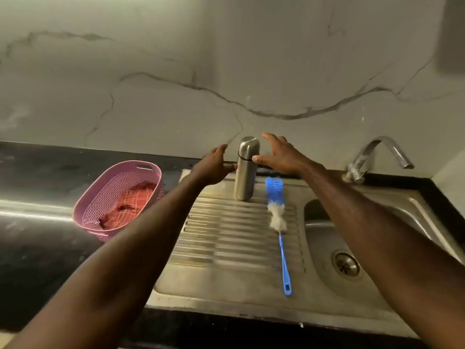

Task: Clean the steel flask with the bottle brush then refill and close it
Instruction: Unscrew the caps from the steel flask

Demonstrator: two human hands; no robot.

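The steel flask (246,170) stands upright and capped at the far end of the ribbed draining board (226,235), close to the marble wall, with your two hands flanking it. Your left hand (214,167) sits just beside the flask's left flank, its fingers (221,149) spread open and holding nothing; the thumb tip appears to reach the body just below the dark seam ring, though contact cannot be confirmed. Your right hand (279,154) is likewise open and empty, its fingers arched beside the cap (249,146) and its thumb at the level of the seam. The bottle brush (276,215) lies flat on the draining board just right of the flask, blue bristle head toward the wall, white tuft behind it, thin blue handle pointing toward you. The sink basin (327,238) and the tap (377,152) lie to the right; a pink basket (100,197) holding a red cloth stands on the dark counter (37,235) to the left. Judged from its brushed metal surface, the flask is rigid, smooth and likely slippery if wet, and tall enough to tip on the ridges; its weight depends on contents that cannot be seen. Wrap the left hand around the body below the seam and take the cap with the right.
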